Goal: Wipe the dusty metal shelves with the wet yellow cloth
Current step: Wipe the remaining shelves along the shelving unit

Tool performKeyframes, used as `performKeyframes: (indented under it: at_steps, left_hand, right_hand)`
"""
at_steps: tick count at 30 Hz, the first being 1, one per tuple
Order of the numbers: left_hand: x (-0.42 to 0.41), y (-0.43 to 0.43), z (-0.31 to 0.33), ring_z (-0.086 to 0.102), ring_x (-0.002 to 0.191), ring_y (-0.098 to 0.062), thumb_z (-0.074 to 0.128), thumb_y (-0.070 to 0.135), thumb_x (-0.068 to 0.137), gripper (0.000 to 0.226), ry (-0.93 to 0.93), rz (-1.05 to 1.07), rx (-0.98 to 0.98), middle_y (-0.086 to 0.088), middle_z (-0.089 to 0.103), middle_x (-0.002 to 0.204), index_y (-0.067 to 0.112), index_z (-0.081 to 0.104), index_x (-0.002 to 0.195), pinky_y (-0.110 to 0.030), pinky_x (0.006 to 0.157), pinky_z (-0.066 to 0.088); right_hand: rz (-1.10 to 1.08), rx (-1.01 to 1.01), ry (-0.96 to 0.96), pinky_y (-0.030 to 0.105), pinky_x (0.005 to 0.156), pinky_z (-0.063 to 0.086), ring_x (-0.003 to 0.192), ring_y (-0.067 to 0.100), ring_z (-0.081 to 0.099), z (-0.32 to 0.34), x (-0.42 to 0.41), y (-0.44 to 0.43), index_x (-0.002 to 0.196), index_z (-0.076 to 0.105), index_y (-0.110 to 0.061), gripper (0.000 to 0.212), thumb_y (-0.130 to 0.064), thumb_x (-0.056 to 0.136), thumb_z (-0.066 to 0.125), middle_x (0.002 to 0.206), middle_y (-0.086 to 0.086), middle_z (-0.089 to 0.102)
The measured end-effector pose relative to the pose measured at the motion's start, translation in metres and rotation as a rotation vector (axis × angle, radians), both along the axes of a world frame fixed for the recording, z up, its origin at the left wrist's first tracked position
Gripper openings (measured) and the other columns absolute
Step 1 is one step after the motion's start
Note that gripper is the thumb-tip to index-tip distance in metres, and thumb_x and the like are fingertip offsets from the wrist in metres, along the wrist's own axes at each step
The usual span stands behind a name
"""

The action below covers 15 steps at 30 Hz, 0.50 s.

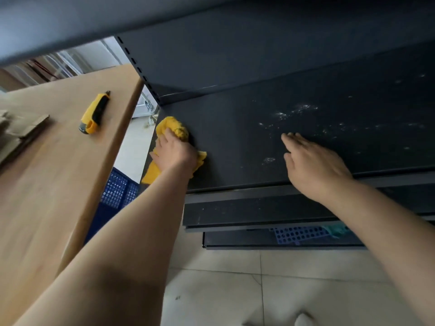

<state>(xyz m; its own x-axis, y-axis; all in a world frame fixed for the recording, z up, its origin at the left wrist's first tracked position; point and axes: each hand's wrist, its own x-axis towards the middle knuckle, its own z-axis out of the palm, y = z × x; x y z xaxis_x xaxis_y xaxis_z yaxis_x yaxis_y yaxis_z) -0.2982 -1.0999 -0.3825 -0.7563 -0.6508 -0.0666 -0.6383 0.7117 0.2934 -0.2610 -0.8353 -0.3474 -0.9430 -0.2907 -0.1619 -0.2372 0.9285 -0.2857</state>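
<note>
shelf: dark metal shelf point(235, 142) I'm working on, white dust specks to the right
left hand point(175, 152): fingers clenched round the crumpled yellow cloth point(173, 128), pressed onto shelf's left end
right hand point(310, 163): open, fingers flat, nothing held

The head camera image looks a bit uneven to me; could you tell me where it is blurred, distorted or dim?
Head view: the upper shelf's underside is smeared by blur; wide-angle distortion bends the wooden table edge and shelf lines; the dark metal shelf is dim, dust specks catching light; the left hand on the yellow cloth and the right hand are soft-edged.
</note>
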Motion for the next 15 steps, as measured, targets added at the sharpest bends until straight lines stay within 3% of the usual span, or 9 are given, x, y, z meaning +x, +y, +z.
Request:
performKeyframes:
  at_steps: [7,15]
  left_hand:
    - [0.014,0.072,0.003,0.004,0.149,-0.023,0.043,0.025,0.096,0.070,-0.014,-0.165,0.039,-0.003,0.010,0.162,0.017,0.005,0.154,-0.047,0.120,0.000]
    - [0.013,0.166,0.015,-0.002,0.149,-0.022,0.036,0.038,0.100,0.068,-0.055,-0.355,0.177,-0.002,0.002,0.163,0.019,0.001,0.154,-0.047,0.120,-0.004]
  right_hand:
    - [-0.021,0.023,0.043,0.037,0.115,0.029,0.147,0.013,0.020,0.001,0.018,0.032,0.151,0.025,-0.015,0.050,-0.018,0.101,0.035,0.158,0.000,0.026]
    - [-0.070,-0.050,0.025,0.035,0.113,0.031,0.145,0.016,0.024,0.007,0.027,0.064,0.149,0.030,-0.014,0.049,-0.015,0.101,0.037,0.155,0.003,0.032]
